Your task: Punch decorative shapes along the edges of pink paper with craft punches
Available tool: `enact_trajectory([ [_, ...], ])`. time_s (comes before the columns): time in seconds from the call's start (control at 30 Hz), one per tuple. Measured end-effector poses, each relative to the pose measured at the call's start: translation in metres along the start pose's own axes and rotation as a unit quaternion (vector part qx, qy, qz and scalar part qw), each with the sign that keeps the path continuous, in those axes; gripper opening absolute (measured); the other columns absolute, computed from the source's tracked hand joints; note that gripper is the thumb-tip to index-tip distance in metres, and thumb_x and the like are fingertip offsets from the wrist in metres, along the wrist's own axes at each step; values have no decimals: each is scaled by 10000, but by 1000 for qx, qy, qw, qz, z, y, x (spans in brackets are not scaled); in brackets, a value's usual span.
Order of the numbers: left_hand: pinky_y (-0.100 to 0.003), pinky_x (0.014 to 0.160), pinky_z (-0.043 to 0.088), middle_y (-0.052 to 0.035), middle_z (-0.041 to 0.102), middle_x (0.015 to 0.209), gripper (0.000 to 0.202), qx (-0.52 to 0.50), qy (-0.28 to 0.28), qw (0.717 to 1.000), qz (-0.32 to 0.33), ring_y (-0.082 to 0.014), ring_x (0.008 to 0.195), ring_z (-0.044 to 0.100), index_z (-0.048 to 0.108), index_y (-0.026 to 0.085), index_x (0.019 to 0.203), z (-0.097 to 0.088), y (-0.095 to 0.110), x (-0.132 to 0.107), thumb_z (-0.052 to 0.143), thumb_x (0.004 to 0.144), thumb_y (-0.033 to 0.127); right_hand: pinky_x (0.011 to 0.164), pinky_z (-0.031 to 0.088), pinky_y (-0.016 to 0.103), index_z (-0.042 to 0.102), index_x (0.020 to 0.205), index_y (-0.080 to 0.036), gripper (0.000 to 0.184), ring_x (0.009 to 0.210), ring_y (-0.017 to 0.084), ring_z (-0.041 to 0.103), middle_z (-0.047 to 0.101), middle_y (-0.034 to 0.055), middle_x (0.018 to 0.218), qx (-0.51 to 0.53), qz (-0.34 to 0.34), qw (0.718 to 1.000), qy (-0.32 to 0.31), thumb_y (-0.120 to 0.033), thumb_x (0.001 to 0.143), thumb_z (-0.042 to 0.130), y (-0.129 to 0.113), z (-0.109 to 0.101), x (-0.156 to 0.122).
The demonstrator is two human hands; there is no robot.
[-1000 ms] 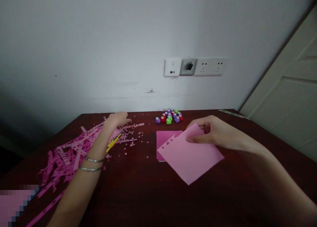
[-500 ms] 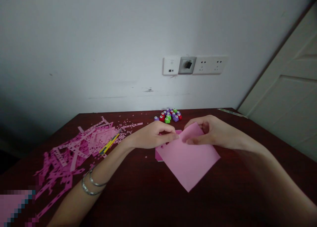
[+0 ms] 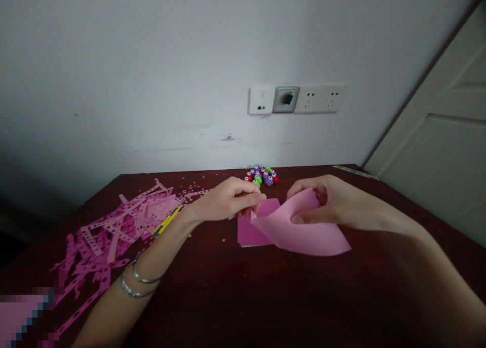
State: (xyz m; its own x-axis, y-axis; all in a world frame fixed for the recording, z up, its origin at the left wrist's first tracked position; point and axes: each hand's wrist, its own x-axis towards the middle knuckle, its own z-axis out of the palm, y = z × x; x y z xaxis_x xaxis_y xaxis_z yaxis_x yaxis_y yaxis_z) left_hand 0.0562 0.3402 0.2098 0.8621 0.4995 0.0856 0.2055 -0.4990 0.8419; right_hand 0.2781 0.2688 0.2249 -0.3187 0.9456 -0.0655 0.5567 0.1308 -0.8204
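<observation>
My right hand [image 3: 317,203] pinches a square sheet of pink paper [image 3: 304,236] near its far edge, thumb on top. The sheet bows in the middle and is held above the table. At its left corner, my left hand [image 3: 235,198] is closed, thumb against fingers; the corner meets these fingers, and their exact hold is partly hidden. Beneath the sheet, a stack of darker pink paper squares [image 3: 252,234] lies on the table, partly covered by the sheet and my left hand.
Pink punched strips and scraps [image 3: 117,226] are heaped at the left. A yellow utility knife [image 3: 167,220] lies beside them. Several small purple, red and green eyed pieces [image 3: 261,175] sit near the wall. A patterned strip [image 3: 355,172] lies along the back right edge of the dark table [image 3: 228,297].
The sheet has gone from nearly flat to bowed, its near corner swinging up and right. My left hand has moved slightly left and uncovered more of the stack.
</observation>
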Motion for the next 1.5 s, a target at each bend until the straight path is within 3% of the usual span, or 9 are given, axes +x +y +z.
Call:
enact_trajectory([
  [0.2,-156,385,317,21,511,543,418,21,2,1000,-16,-42,425,424,562,131,685,-3,-3,1,406,856,479,451,429,202,629,868,-186,274,603,146,589,638,15,733,3,14,1000,3,-369,666,663,-2,1,0],
  [0.5,-159,388,309,43,461,506,378,35,-81,994,-59,-51,436,434,536,143,640,-8,1,-7,547,768,498,450,420,195,634,891,-188,266,617,147,591,648,14,747,-39,10,999,28,-359,686,638,-3,0,-1],
  [0.9,-144,363,326,28,517,552,355,5,-29,995,-95,-36,413,439,553,143,675,-18,1,-11,538,785,480,446,418,203,631,856,-199,258,575,140,585,629,3,715,-38,22,999,11,-395,689,641,-1,-2,-3],
  [1.2,-142,368,337,28,524,561,322,6,-65,994,-92,-36,423,436,593,140,733,-21,-2,-11,589,754,461,453,418,202,631,880,-200,279,593,144,590,638,6,736,-43,22,999,14,-408,694,635,4,-4,-1],
  [1.5,-148,393,339,35,501,540,312,6,-52,994,-100,-41,435,443,574,143,716,-25,0,-11,563,775,449,443,402,186,634,813,-193,232,560,115,551,603,-9,695,-55,3,998,8,-379,676,649,1,-5,-1],
])
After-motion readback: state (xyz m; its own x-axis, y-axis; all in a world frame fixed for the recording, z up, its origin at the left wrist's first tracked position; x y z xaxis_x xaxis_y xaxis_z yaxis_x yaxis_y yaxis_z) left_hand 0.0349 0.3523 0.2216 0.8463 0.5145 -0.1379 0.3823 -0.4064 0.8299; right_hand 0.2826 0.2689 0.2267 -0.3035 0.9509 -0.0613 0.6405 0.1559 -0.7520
